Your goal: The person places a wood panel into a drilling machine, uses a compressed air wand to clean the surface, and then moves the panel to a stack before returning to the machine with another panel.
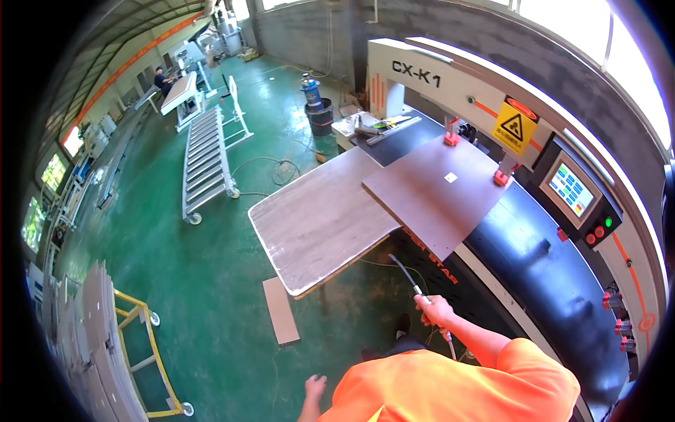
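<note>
My right hand (pixel 434 311) is wrapped round an air blow gun (pixel 420 290), its dark nozzle pointing away from me toward the side table. A hose runs down from beneath that hand. Low at my left side hangs my left hand (pixel 315 385), empty, with its fingers loosely apart. In front of me a brown flat panel (pixel 439 193) with a small white label lies on the machine bed (pixel 538 243). Its far edge reaches the red-tipped clamps (pixel 501 177). The panel's left corner overlaps the worn side table (pixel 320 218). Neither hand touches the panel.
A control screen (pixel 571 188) with buttons sits on the machine's right. Left are a roller conveyor (pixel 205 162), a yellow-framed cart (pixel 151 366) and stacked panels (pixel 91 344). A narrow board (pixel 281 311) lies on the green floor. Another person (pixel 163 82) is far off.
</note>
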A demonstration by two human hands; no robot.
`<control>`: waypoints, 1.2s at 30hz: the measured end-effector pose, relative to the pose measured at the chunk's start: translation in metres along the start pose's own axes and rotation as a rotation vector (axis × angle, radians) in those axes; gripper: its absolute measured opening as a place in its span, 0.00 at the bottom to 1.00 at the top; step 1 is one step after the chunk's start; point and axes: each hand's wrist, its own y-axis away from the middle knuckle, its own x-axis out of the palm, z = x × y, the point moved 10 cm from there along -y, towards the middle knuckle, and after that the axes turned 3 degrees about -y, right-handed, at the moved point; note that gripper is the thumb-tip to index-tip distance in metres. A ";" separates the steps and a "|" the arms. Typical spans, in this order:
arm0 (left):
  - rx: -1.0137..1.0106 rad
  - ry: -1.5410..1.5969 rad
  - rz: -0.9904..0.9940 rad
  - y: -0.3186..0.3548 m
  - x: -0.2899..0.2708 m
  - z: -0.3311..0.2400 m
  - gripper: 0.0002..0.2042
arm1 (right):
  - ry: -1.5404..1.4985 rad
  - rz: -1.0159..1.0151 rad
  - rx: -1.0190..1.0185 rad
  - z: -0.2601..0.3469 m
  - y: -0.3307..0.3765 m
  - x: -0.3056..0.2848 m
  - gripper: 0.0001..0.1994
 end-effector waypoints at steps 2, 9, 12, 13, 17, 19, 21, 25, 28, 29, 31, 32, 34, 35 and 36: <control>-0.076 0.015 0.047 0.003 0.000 0.019 0.33 | -0.049 -0.054 -0.013 -0.003 -0.003 -0.009 0.25; 0.052 -0.261 0.052 -0.033 -0.004 0.058 0.35 | -0.278 0.006 -0.102 -0.036 -0.023 0.026 0.28; 0.136 -0.232 0.036 -0.035 -0.001 0.014 0.34 | -0.274 0.005 -0.112 -0.044 -0.018 0.019 0.29; 0.162 -0.223 0.029 -0.033 -0.003 -0.002 0.34 | -0.286 0.015 -0.111 -0.045 -0.018 0.019 0.29; 0.196 -0.195 -0.042 -0.013 -0.020 -0.046 0.34 | -0.328 0.050 -0.129 -0.046 -0.028 0.021 0.29; 0.186 -0.134 -0.047 -0.011 -0.026 -0.045 0.34 | -0.333 0.074 -0.131 -0.038 -0.028 0.026 0.29; 0.199 -0.141 -0.036 -0.009 -0.025 -0.055 0.34 | -0.326 0.066 -0.148 -0.044 -0.038 0.024 0.29; 0.236 -0.240 -0.046 -0.022 -0.008 -0.057 0.32 | -0.383 0.121 -0.289 -0.068 -0.063 0.015 0.27; 0.164 -0.223 -0.049 0.001 -0.013 -0.031 0.30 | -0.429 0.080 0.093 -0.007 0.023 0.038 0.16; 0.153 -0.229 -0.044 0.006 -0.013 -0.028 0.30 | -0.432 0.101 0.106 -0.007 0.022 0.038 0.16; 0.124 -0.208 -0.066 0.006 -0.011 -0.007 0.29 | -0.426 0.102 0.114 -0.002 0.025 0.043 0.17; 0.110 -0.199 -0.077 0.004 -0.009 0.005 0.28 | -0.425 0.102 0.119 0.000 0.025 0.044 0.17; 0.096 -0.180 -0.128 -0.004 -0.004 0.025 0.27 | -0.371 0.106 0.101 0.004 0.023 0.043 0.19; 0.086 -0.168 -0.157 -0.006 -0.002 0.035 0.27 | -0.342 0.113 0.091 0.005 0.021 0.043 0.20; 0.087 -0.175 -0.138 -0.008 0.000 0.027 0.27 | -0.255 0.120 -0.103 0.017 0.014 0.038 0.20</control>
